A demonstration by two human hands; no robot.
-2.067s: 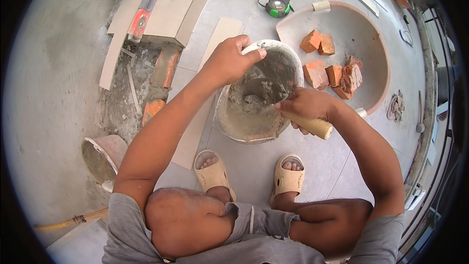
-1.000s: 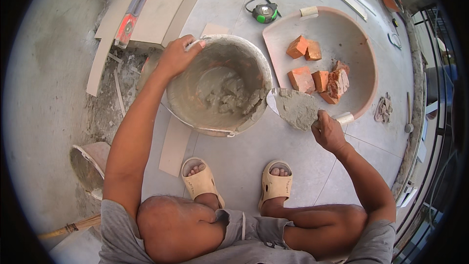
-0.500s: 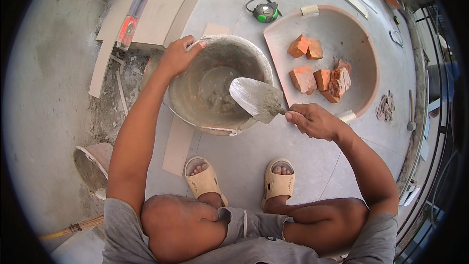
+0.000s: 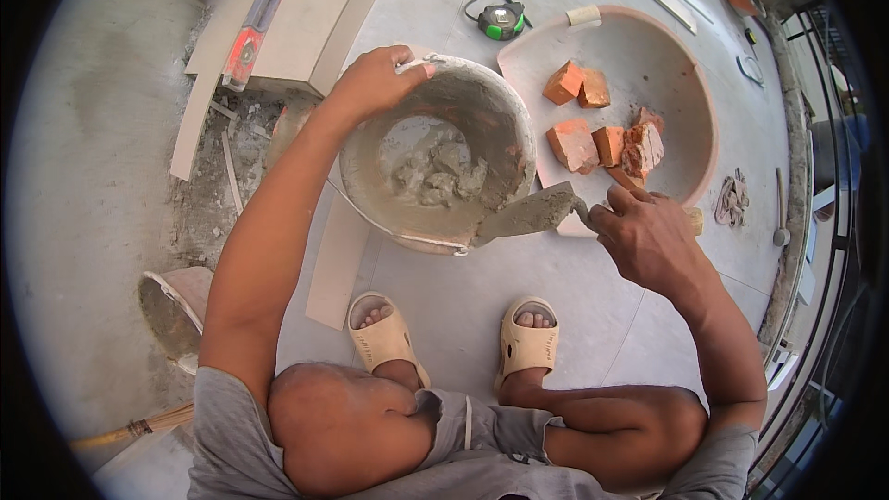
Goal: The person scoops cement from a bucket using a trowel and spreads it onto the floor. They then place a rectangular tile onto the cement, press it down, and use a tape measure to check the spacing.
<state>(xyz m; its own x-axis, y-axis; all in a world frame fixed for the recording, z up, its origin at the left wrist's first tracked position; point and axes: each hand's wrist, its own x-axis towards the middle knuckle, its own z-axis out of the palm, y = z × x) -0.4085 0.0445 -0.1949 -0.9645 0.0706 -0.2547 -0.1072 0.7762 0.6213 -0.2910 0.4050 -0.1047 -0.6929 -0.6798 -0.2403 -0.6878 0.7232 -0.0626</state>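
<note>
The coated trowel [image 4: 528, 215] is gripped in the right hand [image 4: 648, 236] at the rim of the bucket [image 4: 507, 116], which is clasped by the left hand [image 4: 375, 85], while the mortar [image 4: 444, 171] inside appears wetted but is left lumpy.

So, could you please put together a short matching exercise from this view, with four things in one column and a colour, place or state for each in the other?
Things
1. Mortar bucket
2. Trowel
3. Tape measure
4. Brick pieces

Descriptions
A. Black and green
B. Gripped in the right hand
C. Lying in the wide, shallow basin
D. Held at its rim by the left hand

Right pairs: 1-D, 2-B, 3-A, 4-C
</note>
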